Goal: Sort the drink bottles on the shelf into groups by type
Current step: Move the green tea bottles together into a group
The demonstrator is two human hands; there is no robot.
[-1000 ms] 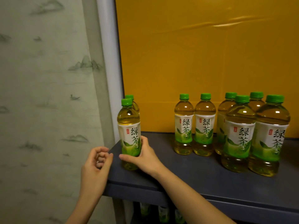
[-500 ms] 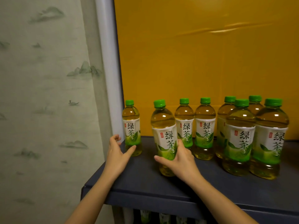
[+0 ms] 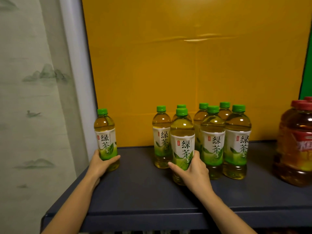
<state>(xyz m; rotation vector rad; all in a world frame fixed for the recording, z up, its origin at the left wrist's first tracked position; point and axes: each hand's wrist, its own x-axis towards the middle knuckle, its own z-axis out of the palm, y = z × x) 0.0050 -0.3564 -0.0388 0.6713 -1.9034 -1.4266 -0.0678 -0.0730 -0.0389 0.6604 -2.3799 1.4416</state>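
Head view, your left hand (image 3: 99, 163) curled round a lone green tea bottle (image 3: 105, 137) at the left edge of the dark grey shelf (image 3: 143, 191), your right hand (image 3: 194, 171) clamped on a second green tea bottle (image 3: 182, 142) fronting the green tea cluster (image 3: 213, 141), yellow back panel (image 3: 185, 73) behind, mountain-print curtain (image 3: 33, 98) left, red-capped amber bottles (image 3: 297, 149) right

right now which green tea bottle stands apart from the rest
The far-left bottle, held by the left hand; the other green tea bottles stand clustered together.
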